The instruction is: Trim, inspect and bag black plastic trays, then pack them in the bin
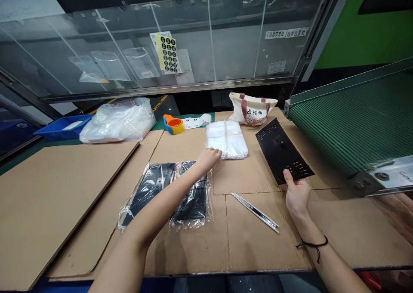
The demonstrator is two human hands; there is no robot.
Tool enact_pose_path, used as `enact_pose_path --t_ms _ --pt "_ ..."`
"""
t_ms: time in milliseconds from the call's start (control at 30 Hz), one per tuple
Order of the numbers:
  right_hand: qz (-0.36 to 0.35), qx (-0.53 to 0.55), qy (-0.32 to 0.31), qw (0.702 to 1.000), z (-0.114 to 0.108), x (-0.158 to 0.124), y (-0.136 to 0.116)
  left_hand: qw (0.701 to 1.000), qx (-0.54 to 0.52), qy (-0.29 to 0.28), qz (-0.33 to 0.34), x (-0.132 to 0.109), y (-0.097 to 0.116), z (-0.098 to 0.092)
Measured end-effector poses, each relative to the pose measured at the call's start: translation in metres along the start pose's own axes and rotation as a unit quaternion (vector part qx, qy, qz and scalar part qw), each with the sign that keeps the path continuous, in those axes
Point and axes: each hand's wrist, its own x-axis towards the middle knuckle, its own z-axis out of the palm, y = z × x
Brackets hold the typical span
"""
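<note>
My right hand (296,194) grips the near edge of a black perforated plate (283,152) that lies tilted on the cardboard. My left hand (209,158) reaches forward with curled fingers to the near left edge of a stack of clear plastic bags (226,140); whether it has hold of a bag I cannot tell. Under my left forearm lie two black plates in clear bags (167,194).
A metal strip (255,206) lies between my arms. Behind are a tape dispenser (173,124), a label strip (197,121), a canvas bag (251,108), a big plastic bundle (119,120) and a blue tray (63,127). A green conveyor (355,121) runs at right.
</note>
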Motion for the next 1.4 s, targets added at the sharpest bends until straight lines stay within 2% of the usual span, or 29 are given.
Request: enact_pose_path --t_ms 167,433,633,933,1200,1400 --pt "-0.007 -0.009 -0.017 1.0 0.002 -0.002 -0.007 0.999 0.026 -0.021 0.003 0.004 -0.004 -0.008" --pt "0.004 0.002 -0.037 0.999 0.004 -0.006 -0.013 1.0 0.012 0.009 -0.021 0.015 -0.008 -0.004" --pt "0.02 -0.005 -0.05 0.999 0.005 -0.007 -0.014 0.998 -0.01 0.016 -0.068 0.032 -0.014 -0.002" --pt "0.023 -0.003 -0.064 0.998 0.005 -0.01 -0.011 1.0 -0.001 -0.01 -0.001 0.013 -0.015 -0.01" --pt "0.021 0.001 -0.077 0.997 0.006 -0.011 -0.009 0.997 -0.054 0.023 -0.049 0.024 -0.029 -0.013" --pt "0.004 -0.014 -0.101 0.995 0.007 -0.015 -0.015 0.992 -0.107 0.05 -0.054 0.029 -0.027 -0.008"
